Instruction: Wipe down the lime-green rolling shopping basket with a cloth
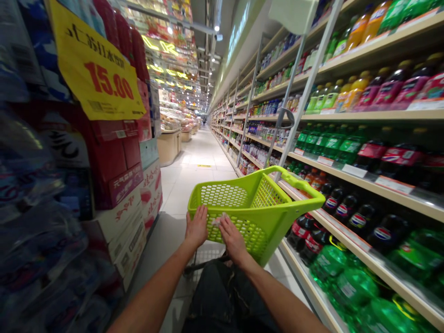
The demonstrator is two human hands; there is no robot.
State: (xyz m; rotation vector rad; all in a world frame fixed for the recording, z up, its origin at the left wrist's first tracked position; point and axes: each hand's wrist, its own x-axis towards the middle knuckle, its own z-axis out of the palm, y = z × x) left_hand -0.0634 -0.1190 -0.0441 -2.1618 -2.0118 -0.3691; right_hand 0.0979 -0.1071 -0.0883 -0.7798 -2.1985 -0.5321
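Note:
A lime-green plastic shopping basket [268, 217] on a wheeled frame stands in a supermarket aisle just ahead of me. My left hand [196, 227] grips the near rim of the basket, fingers curled over the edge. My right hand [231, 237] rests on the same rim a little to the right, fingers pressed against the mesh wall, with a small pale scrap at its fingertips that I cannot make out. The basket looks empty inside.
Shelves [360, 178] of soft-drink bottles run along the right. On the left are stacked red cartons [121, 180], wrapped packs and a yellow price sign [97, 74] reading 15.00. The tiled aisle floor [197, 162] stretches ahead towards display counters [169, 143].

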